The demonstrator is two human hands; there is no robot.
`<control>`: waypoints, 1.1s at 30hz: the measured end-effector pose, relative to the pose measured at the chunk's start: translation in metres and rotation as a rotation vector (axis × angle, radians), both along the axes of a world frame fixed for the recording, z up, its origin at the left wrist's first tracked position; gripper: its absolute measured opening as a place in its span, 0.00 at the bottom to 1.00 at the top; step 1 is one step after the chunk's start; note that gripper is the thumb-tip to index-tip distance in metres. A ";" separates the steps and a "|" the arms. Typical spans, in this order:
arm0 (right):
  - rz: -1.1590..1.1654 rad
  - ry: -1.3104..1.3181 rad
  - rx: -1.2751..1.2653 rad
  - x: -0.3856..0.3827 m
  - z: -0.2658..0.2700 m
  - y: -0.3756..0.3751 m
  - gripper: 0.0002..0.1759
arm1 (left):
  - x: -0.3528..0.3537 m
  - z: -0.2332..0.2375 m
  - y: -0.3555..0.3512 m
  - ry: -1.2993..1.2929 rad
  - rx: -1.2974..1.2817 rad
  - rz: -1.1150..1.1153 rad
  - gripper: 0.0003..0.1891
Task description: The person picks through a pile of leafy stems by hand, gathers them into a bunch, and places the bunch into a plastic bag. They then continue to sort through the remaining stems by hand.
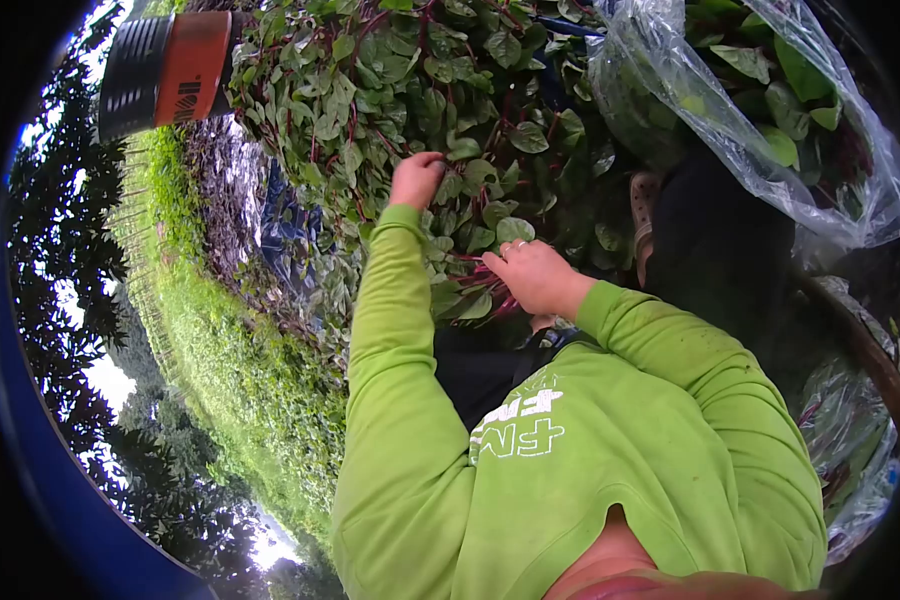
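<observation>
Evidently partway: one stem bunch (505, 299) gathered near, broad leafy heap (370, 110) outstanding.
Right hand (540, 278) clasps the bunch; left hand (416, 183) touches the heap, pinch unconfirmed. Far right, clear bag (855, 225) contains leaves (790, 108).

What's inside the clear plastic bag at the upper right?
Broad green leaves show inside the clear bag, with some dark reddish stuff near its far side. Whatever lies deeper, beneath those leaves and behind the crumpled folds, is hidden.
</observation>
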State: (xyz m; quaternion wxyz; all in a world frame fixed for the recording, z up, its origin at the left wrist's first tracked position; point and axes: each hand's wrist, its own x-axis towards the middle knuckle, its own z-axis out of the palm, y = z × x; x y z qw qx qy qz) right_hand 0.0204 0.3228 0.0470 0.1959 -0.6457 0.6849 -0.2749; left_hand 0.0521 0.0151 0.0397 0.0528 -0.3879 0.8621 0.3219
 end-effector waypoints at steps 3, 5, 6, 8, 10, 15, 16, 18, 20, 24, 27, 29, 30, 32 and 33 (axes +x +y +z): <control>0.025 0.030 0.025 -0.003 0.005 -0.001 0.28 | 0.014 0.063 -0.019 0.092 0.332 0.171 0.16; 0.022 0.020 0.016 -0.001 0.004 -0.001 0.28 | 0.027 0.114 -0.019 0.104 0.378 0.215 0.14; 0.022 0.018 0.018 -0.001 0.005 -0.001 0.28 | 0.035 0.132 -0.019 0.150 0.413 0.250 0.14; 0.020 0.015 0.021 -0.001 0.006 -0.001 0.28 | 0.052 0.161 -0.019 0.245 0.484 0.317 0.14; 0.017 0.012 0.024 0.000 0.005 -0.001 0.27 | 0.068 0.180 -0.019 0.336 0.541 0.373 0.15; 0.014 0.035 0.011 0.001 0.004 0.000 0.28 | 0.109 0.180 -0.021 0.539 0.724 0.432 0.15; 0.014 0.039 0.015 0.001 0.005 0.000 0.28 | 0.118 0.170 -0.025 0.511 0.756 0.444 0.14; 0.022 0.041 0.012 -0.001 0.007 0.002 0.28 | 0.133 0.138 -0.032 0.278 0.700 0.570 0.14; 0.022 0.037 0.011 -0.001 0.007 0.002 0.29 | 0.150 0.091 -0.040 0.092 0.545 0.636 0.15; 0.018 0.037 0.007 -0.001 0.006 0.002 0.27 | 0.151 0.018 -0.031 -0.024 -0.536 0.329 0.15; 0.008 0.042 -0.057 0.000 0.003 -0.001 0.25 | 0.095 0.033 0.014 0.120 -0.689 -0.004 0.16; -0.007 0.045 -0.110 0.001 -0.001 -0.002 0.24 | 0.076 0.013 0.015 0.096 -0.534 -0.252 0.21; -0.014 0.048 -0.135 0.002 -0.003 -0.003 0.23 | 0.069 0.001 0.019 0.041 -0.567 -0.242 0.22; -0.018 0.058 -0.166 0.001 -0.005 -0.002 0.23 | 0.056 -0.016 0.027 -0.062 -0.632 -0.224 0.23; -0.016 0.063 -0.171 0.002 -0.003 -0.002 0.23 | 0.051 -0.013 0.028 -0.165 -0.583 -0.206 0.25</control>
